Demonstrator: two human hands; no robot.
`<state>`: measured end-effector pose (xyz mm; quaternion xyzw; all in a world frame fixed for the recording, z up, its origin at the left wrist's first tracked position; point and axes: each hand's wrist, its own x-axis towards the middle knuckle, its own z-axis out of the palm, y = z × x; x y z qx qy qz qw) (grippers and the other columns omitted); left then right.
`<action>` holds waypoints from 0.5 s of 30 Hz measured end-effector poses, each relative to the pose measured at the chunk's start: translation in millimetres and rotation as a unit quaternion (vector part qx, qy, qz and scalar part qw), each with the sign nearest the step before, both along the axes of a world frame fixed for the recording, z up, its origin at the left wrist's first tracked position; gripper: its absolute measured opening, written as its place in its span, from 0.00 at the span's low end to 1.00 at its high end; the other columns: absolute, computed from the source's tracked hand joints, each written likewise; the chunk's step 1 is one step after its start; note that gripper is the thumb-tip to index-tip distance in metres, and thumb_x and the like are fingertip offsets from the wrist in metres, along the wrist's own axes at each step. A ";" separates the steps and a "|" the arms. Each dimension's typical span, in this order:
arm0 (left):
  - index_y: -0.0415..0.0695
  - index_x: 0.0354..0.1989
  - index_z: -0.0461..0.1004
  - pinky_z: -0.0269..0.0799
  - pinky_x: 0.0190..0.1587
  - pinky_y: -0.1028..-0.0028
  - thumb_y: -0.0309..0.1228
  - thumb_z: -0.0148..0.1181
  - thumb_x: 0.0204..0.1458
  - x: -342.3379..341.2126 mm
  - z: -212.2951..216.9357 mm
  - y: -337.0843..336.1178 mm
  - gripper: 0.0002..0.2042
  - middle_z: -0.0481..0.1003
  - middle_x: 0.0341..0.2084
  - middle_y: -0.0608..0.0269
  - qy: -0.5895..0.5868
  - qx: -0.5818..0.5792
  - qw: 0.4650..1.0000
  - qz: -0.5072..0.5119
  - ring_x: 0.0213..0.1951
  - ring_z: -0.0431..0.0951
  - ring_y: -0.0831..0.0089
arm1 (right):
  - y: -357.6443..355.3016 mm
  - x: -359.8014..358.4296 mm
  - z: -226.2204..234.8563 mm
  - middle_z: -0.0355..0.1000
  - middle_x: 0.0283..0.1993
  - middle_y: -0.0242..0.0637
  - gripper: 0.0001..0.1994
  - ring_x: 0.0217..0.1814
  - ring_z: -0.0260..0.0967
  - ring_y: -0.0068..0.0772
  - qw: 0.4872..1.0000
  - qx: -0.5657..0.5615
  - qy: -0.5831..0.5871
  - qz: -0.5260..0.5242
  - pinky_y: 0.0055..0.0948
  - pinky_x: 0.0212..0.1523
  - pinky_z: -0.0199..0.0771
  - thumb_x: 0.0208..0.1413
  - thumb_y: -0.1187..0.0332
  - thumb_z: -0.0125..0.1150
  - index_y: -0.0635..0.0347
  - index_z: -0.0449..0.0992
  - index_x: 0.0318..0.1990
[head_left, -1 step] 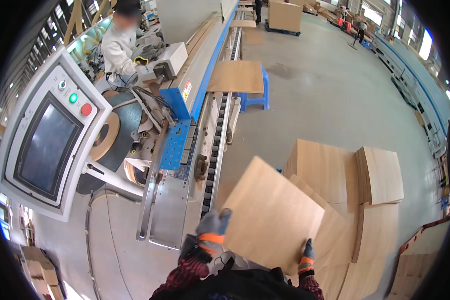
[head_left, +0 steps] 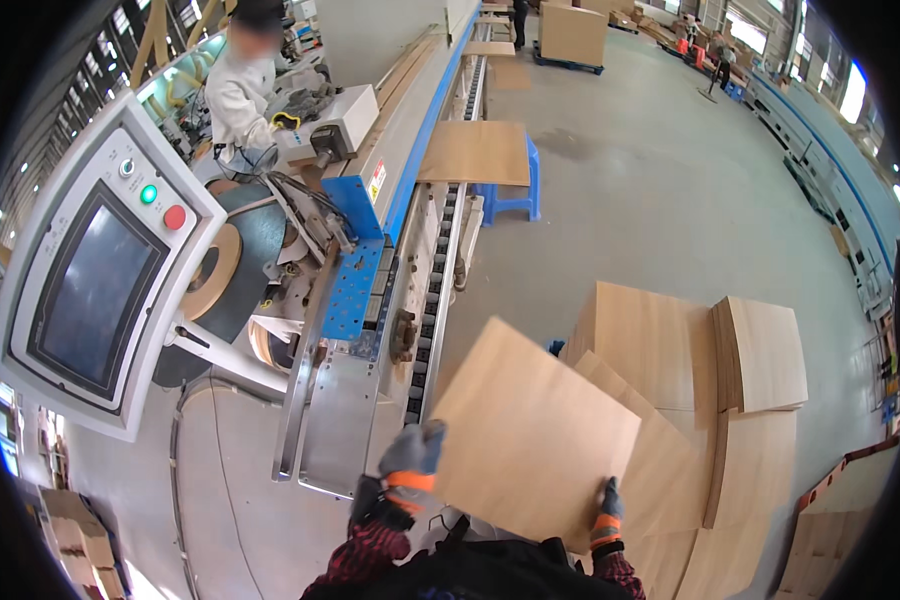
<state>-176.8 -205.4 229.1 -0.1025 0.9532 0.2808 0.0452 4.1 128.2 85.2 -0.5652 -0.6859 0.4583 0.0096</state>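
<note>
A flat, light wood-coloured panel (head_left: 538,440) is held tilted between my two gloved hands, in front of my body. My left hand (head_left: 412,456), in a grey and orange glove, is closed on the panel's left corner. On the right edge, my right hand (head_left: 607,515) grips the same panel, its fingers partly hidden behind it. To the right, stacks of similar panels (head_left: 645,340) stand close by, with one panel (head_left: 650,450) lying askew on top. Left of my left hand is the metal infeed end (head_left: 340,425) of a long machine.
A grey control console (head_left: 100,270) with a dark screen rises at the left. Along the machine runs a roller chain track (head_left: 440,270), and another panel (head_left: 475,153) rests there above a blue stool (head_left: 518,190). A co-worker (head_left: 240,95) stands behind the machine. Cables (head_left: 182,480) cross the floor.
The held panel and both my hands have shifted slightly to the left and a little downward. My grip looks the same.
</note>
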 end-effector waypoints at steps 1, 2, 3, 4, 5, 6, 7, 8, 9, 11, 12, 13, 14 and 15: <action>0.41 0.21 0.70 0.65 0.24 0.58 0.54 0.47 0.45 5.9 -4.3 -23.3 0.24 0.71 0.19 0.49 0.010 -0.042 0.998 0.035 0.24 0.72 0.50 | -14.1 -8.3 -2.2 0.69 0.42 0.45 0.39 0.43 0.64 0.35 0.998 -0.056 0.030 0.017 0.31 0.44 0.61 0.45 0.38 0.47 0.73 0.68 0.44; 0.42 0.23 0.72 0.66 0.25 0.59 0.51 0.48 0.46 14.5 -3.9 -46.7 0.22 0.71 0.18 0.51 0.031 -0.071 0.995 0.068 0.24 0.72 0.51 | -34.3 -25.9 14.9 0.69 0.41 0.44 0.37 0.41 0.63 0.34 0.989 -0.132 0.059 0.028 0.31 0.43 0.62 0.45 0.39 0.49 0.73 0.68 0.44; 0.42 0.33 0.73 0.66 0.35 0.61 0.48 0.49 0.44 23.2 12.1 -59.1 0.21 0.73 0.25 0.52 0.043 -0.037 0.995 0.076 0.31 0.73 0.56 | -46.3 -42.5 32.1 0.69 0.41 0.43 0.36 0.40 0.63 0.32 0.974 -0.204 0.087 0.034 0.31 0.42 0.62 0.45 0.40 0.50 0.72 0.68 0.43; 0.40 0.38 0.71 0.63 0.41 0.59 0.47 0.51 0.42 23.9 18.4 -63.9 0.22 0.71 0.32 0.48 0.126 -0.152 0.978 0.064 0.36 0.70 0.53 | -43.4 -36.8 -12.6 0.69 0.33 0.40 0.29 0.33 0.64 0.28 0.980 -0.167 0.087 0.064 0.28 0.34 0.64 0.46 0.45 0.53 0.70 0.70 0.38; 0.38 0.43 0.68 0.60 0.47 0.57 0.45 0.52 0.41 24.0 20.4 -66.7 0.25 0.68 0.38 0.44 0.206 -0.265 0.941 0.050 0.42 0.67 0.50 | -41.1 -31.1 -60.1 0.69 0.26 0.36 0.24 0.25 0.64 0.24 0.983 -0.131 0.085 0.093 0.25 0.26 0.66 0.46 0.50 0.56 0.68 0.72 0.33; 0.37 0.44 0.67 0.56 0.49 0.56 0.45 0.52 0.40 30.2 17.7 -70.6 0.26 0.65 0.42 0.43 0.207 -0.255 0.945 0.014 0.44 0.64 0.48 | -60.7 -40.7 -65.3 0.70 0.28 0.35 0.18 0.26 0.63 0.23 0.961 -0.216 0.167 0.048 0.24 0.26 0.65 0.46 0.57 0.59 0.68 0.72 0.32; 0.36 0.45 0.65 0.53 0.51 0.54 0.44 0.53 0.40 39.8 11.8 -74.6 0.27 0.62 0.45 0.42 0.203 -0.248 0.947 -0.018 0.47 0.61 0.46 | -87.9 -60.7 -25.8 0.69 0.29 0.35 0.17 0.26 0.63 0.23 0.956 -0.231 0.176 0.046 0.23 0.26 0.65 0.47 0.59 0.59 0.68 0.71 0.33; 0.35 0.46 0.63 0.50 0.54 0.53 0.44 0.53 0.39 46.3 9.0 -75.3 0.28 0.60 0.48 0.41 0.201 -0.239 0.949 -0.051 0.49 0.58 0.44 | -113.8 -81.1 21.3 0.69 0.29 0.34 0.16 0.26 0.63 0.22 0.950 -0.245 0.187 0.043 0.23 0.26 0.65 0.47 0.61 0.59 0.69 0.71 0.34; 0.35 0.45 0.63 0.50 0.54 0.52 0.44 0.53 0.39 48.1 5.6 -71.7 0.28 0.59 0.48 0.41 0.194 -0.207 0.955 -0.091 0.50 0.58 0.44 | -137.1 -100.7 69.5 0.69 0.29 0.34 0.15 0.27 0.63 0.22 0.946 -0.254 0.199 0.036 0.23 0.26 0.65 0.48 0.63 0.58 0.69 0.71 0.35; 0.34 0.44 0.63 0.50 0.54 0.52 0.44 0.53 0.40 45.5 1.8 -59.4 0.27 0.58 0.49 0.42 0.184 -0.134 0.957 -0.180 0.51 0.57 0.43 | -147.6 -119.6 52.1 0.69 0.35 0.34 0.15 0.32 0.64 0.22 0.919 -0.297 0.256 0.042 0.22 0.32 0.66 0.51 0.66 0.54 0.70 0.67 0.41; 0.34 0.44 0.63 0.50 0.54 0.52 0.44 0.53 0.40 41.2 -1.9 -61.4 0.27 0.58 0.49 0.43 0.184 -0.130 0.957 -0.183 0.51 0.57 0.44 | -143.7 -138.2 45.6 0.68 0.37 0.34 0.16 0.34 0.64 0.22 0.902 -0.316 0.279 0.093 0.22 0.34 0.66 0.52 0.66 0.53 0.70 0.66 0.44; 0.34 0.44 0.63 0.50 0.55 0.53 0.44 0.52 0.41 31.3 -5.8 -63.7 0.27 0.58 0.49 0.43 0.184 -0.126 0.957 -0.188 0.52 0.56 0.44 | -139.5 -155.7 41.2 0.68 0.39 0.34 0.17 0.36 0.64 0.22 0.882 -0.334 0.301 0.143 0.22 0.36 0.66 0.52 0.66 0.52 0.69 0.65 0.46; 0.34 0.43 0.63 0.49 0.55 0.53 0.44 0.52 0.41 19.2 -9.5 -65.0 0.26 0.58 0.49 0.43 0.185 -0.121 0.956 -0.193 0.52 0.56 0.44 | -138.6 -178.8 45.3 0.66 0.41 0.34 0.18 0.38 0.64 0.22 0.870 -0.307 0.338 0.184 0.23 0.38 0.66 0.53 0.66 0.52 0.68 0.63 0.48; 0.34 0.43 0.63 0.49 0.55 0.53 0.44 0.52 0.41 10.3 -10.5 -62.6 0.26 0.58 0.49 0.43 0.190 -0.133 0.955 -0.185 0.52 0.56 0.45 | -137.3 -201.3 50.5 0.65 0.44 0.35 0.19 0.40 0.63 0.22 0.855 -0.278 0.376 0.225 0.23 0.40 0.65 0.53 0.65 0.51 0.66 0.62 0.50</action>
